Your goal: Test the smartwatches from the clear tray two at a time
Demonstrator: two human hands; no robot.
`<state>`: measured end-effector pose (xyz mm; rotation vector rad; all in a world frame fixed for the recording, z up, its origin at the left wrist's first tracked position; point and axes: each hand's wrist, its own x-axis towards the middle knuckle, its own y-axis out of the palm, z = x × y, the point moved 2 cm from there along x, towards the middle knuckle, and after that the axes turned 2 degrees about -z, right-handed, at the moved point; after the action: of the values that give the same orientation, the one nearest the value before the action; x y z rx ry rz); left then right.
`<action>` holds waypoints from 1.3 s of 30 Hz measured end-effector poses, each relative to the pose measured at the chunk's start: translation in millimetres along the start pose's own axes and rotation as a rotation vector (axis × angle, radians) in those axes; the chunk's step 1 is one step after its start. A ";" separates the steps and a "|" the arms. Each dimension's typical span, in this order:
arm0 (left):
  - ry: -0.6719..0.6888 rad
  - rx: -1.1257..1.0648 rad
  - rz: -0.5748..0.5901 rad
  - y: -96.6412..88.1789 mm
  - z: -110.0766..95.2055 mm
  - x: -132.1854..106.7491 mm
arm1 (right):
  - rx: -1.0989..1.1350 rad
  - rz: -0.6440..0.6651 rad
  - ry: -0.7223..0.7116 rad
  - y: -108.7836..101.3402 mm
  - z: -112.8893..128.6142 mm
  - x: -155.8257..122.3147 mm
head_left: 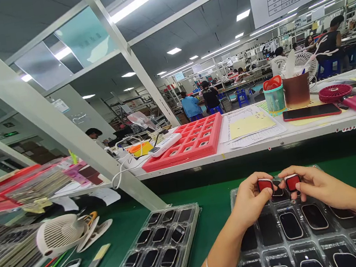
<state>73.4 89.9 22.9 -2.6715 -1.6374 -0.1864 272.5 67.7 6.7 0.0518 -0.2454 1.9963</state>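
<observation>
red square blocks (265, 185) pinched by left hand (250, 200) and right hand (317, 184) over a clear moulded tray (325, 236)

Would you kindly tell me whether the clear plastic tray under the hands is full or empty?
Full: the clear plastic tray holds a dark rounded piece in every pocket that shows.

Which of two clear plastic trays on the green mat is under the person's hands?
The tray on the right: the left hand and right hand hold red pieces over it. The other tray has no hand over it.
</observation>
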 end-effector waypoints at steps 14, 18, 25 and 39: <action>-0.060 0.048 -0.037 0.5 -6.0 -3.0 | 0.079 -0.048 0.038 -4.3 -0.2 -0.5; -0.072 0.037 -0.049 -2.8 -1.3 -0.4 | 0.080 -0.066 0.018 -3.0 3.0 -1.1; -0.042 0.010 -0.017 -3.2 -0.4 0.8 | 0.034 -0.085 0.008 -1.4 7.0 -2.3; -0.054 0.033 0.029 -2.1 3.1 0.3 | 0.056 -0.074 -0.004 -0.9 5.1 -1.5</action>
<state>72.0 91.3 19.7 -2.6969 -1.5999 -0.0874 273.6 65.7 11.6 0.0987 -0.1877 1.9297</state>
